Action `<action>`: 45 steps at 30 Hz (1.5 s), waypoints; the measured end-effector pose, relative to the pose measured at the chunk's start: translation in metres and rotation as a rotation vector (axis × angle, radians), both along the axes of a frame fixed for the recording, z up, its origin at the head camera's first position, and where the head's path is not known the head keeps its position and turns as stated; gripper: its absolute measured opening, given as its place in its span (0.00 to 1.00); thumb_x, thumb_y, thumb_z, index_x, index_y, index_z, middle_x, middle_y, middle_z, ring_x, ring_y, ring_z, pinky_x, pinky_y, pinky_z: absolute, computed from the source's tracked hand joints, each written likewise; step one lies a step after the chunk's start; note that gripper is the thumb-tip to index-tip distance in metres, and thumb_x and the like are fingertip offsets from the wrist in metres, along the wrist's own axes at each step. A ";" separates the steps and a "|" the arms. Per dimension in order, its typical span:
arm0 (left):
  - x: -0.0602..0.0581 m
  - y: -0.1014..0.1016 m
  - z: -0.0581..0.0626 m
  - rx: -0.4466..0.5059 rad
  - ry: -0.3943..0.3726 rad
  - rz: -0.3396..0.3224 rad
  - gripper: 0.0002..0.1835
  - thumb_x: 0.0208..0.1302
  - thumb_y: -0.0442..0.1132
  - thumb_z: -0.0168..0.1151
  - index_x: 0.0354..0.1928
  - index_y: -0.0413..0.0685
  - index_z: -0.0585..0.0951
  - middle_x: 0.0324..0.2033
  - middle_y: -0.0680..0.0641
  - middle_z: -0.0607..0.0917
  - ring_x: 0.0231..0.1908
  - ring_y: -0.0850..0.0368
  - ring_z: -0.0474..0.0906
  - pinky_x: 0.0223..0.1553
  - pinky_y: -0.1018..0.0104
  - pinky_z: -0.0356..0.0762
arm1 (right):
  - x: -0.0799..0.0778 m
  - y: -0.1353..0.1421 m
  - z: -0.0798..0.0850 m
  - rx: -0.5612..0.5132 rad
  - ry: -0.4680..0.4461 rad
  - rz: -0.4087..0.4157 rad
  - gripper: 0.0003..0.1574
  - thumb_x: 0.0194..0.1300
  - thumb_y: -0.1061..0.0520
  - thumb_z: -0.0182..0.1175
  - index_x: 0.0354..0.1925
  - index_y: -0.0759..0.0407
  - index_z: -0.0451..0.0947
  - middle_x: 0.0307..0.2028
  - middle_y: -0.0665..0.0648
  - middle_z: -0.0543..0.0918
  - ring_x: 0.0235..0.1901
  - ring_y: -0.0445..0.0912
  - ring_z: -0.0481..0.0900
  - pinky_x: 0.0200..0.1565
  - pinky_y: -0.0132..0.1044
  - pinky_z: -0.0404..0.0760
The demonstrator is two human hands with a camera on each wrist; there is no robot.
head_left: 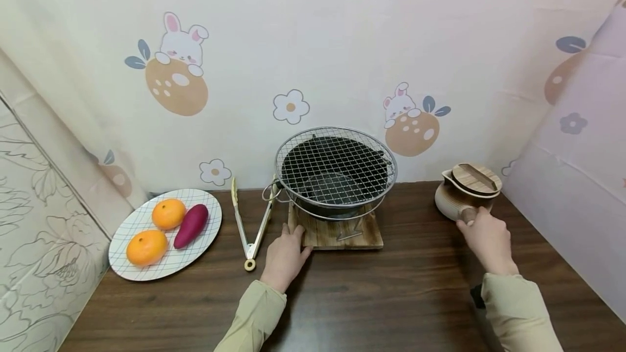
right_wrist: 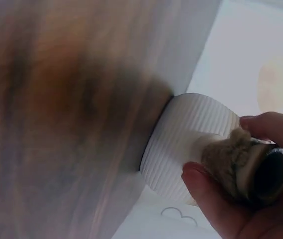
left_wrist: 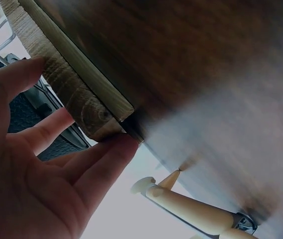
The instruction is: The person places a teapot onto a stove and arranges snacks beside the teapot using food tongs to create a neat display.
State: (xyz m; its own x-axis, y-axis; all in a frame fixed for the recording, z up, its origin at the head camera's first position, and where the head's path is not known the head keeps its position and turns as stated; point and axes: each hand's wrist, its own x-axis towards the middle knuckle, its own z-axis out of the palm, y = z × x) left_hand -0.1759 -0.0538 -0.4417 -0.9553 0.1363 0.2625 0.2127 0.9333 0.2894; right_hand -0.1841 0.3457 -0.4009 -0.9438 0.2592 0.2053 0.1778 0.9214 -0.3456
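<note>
My left hand (head_left: 285,256) holds the front left corner of a wooden board (head_left: 323,238), thumb at the front edge and fingers along the left side. In the left wrist view the fingertips (left_wrist: 124,144) press against the board's edge. On the board stands a black tabletop grill (head_left: 337,212) under a round wire mesh rack (head_left: 337,164). At the right, my right hand (head_left: 489,238) grips the stubby side handle (right_wrist: 226,162) of a cream and brown teapot (head_left: 452,201). The ribbed pot body shows in the right wrist view. A wooden lid (head_left: 476,178) covers the teapot.
Metal tongs (head_left: 250,246) with yellowish tips lie spread just left of the board. Farther left, an oval checked plate (head_left: 117,243) carries two oranges (head_left: 146,247) and a purple sweet potato (head_left: 191,226). A printed cloth wall (head_left: 244,58) stands behind the dark wooden table (head_left: 352,297).
</note>
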 end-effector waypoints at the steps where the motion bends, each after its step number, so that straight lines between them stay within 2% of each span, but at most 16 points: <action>1: 0.000 0.000 0.000 0.001 -0.001 -0.001 0.22 0.56 0.49 0.69 0.50 0.46 0.79 0.54 0.25 0.78 0.19 0.42 0.81 0.19 0.55 0.76 | -0.001 0.002 0.002 -0.002 -0.020 0.010 0.34 0.64 0.53 0.57 0.48 0.87 0.67 0.36 0.88 0.75 0.32 0.78 0.75 0.29 0.64 0.74; 5: -0.001 0.002 0.001 -0.010 0.016 -0.004 0.22 0.55 0.49 0.70 0.48 0.45 0.80 0.52 0.26 0.79 0.22 0.41 0.83 0.21 0.55 0.78 | -0.005 0.011 0.011 -0.019 -0.100 0.050 0.29 0.63 0.53 0.55 0.42 0.83 0.71 0.38 0.86 0.75 0.34 0.78 0.75 0.29 0.61 0.75; 9: -0.002 0.003 0.003 -0.019 0.024 -0.003 0.22 0.54 0.49 0.71 0.48 0.44 0.81 0.51 0.26 0.80 0.24 0.40 0.84 0.23 0.55 0.80 | -0.007 0.022 0.019 -0.046 -0.194 0.071 0.24 0.65 0.53 0.48 0.39 0.78 0.73 0.41 0.83 0.75 0.35 0.74 0.76 0.27 0.55 0.74; 15: -0.002 0.004 0.007 -0.021 0.013 0.002 0.21 0.54 0.48 0.71 0.46 0.44 0.81 0.51 0.26 0.81 0.28 0.39 0.85 0.25 0.54 0.81 | -0.008 0.033 0.022 -0.064 -0.264 0.050 0.30 0.65 0.48 0.54 0.42 0.79 0.74 0.44 0.84 0.74 0.38 0.76 0.75 0.29 0.54 0.75; 22: -0.004 0.003 0.008 -0.022 -0.001 0.001 0.21 0.54 0.48 0.71 0.46 0.44 0.82 0.51 0.26 0.81 0.28 0.39 0.85 0.26 0.55 0.81 | -0.009 0.033 0.018 -0.012 -0.197 0.047 0.38 0.64 0.41 0.58 0.42 0.80 0.75 0.44 0.86 0.74 0.38 0.78 0.74 0.30 0.57 0.75; 30: -0.004 0.002 0.006 -0.017 0.002 0.010 0.20 0.54 0.48 0.71 0.46 0.45 0.82 0.51 0.27 0.81 0.28 0.40 0.85 0.26 0.55 0.81 | -0.011 0.034 0.014 0.011 -0.127 0.024 0.33 0.65 0.46 0.55 0.35 0.81 0.76 0.39 0.85 0.76 0.34 0.78 0.75 0.27 0.58 0.74; 34: -0.004 0.002 0.005 -0.013 0.007 0.010 0.20 0.54 0.48 0.71 0.45 0.45 0.82 0.50 0.27 0.81 0.29 0.39 0.85 0.27 0.55 0.82 | -0.011 0.041 0.008 -0.002 -0.082 0.005 0.30 0.66 0.46 0.53 0.26 0.75 0.77 0.34 0.82 0.78 0.33 0.77 0.75 0.26 0.57 0.73; 37: -0.004 0.002 0.004 -0.011 0.008 0.006 0.20 0.53 0.48 0.71 0.45 0.44 0.81 0.50 0.26 0.81 0.29 0.39 0.85 0.27 0.55 0.82 | -0.009 0.047 0.002 -0.007 -0.051 0.001 0.29 0.67 0.46 0.51 0.30 0.72 0.79 0.36 0.80 0.79 0.35 0.77 0.74 0.28 0.56 0.71; 41: -0.004 0.003 0.003 -0.015 0.000 0.006 0.21 0.54 0.49 0.70 0.45 0.44 0.82 0.50 0.27 0.81 0.28 0.39 0.85 0.26 0.55 0.81 | -0.008 0.054 -0.005 -0.004 -0.034 -0.002 0.32 0.68 0.45 0.52 0.47 0.75 0.77 0.45 0.81 0.78 0.40 0.78 0.73 0.33 0.59 0.71; 45: -0.004 0.002 0.002 -0.022 -0.008 0.008 0.21 0.54 0.48 0.70 0.46 0.44 0.82 0.51 0.27 0.81 0.28 0.39 0.85 0.26 0.55 0.81 | -0.008 0.059 -0.006 0.008 -0.023 0.006 0.35 0.68 0.44 0.53 0.51 0.77 0.74 0.49 0.82 0.76 0.42 0.78 0.73 0.37 0.61 0.72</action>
State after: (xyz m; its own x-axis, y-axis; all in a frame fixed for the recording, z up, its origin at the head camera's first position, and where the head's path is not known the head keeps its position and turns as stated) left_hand -0.1799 -0.0515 -0.4398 -0.9586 0.1339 0.2515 0.2025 0.9410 0.2710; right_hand -0.1920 0.4044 -0.4072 -0.9497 0.2518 0.1859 0.1799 0.9251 -0.3344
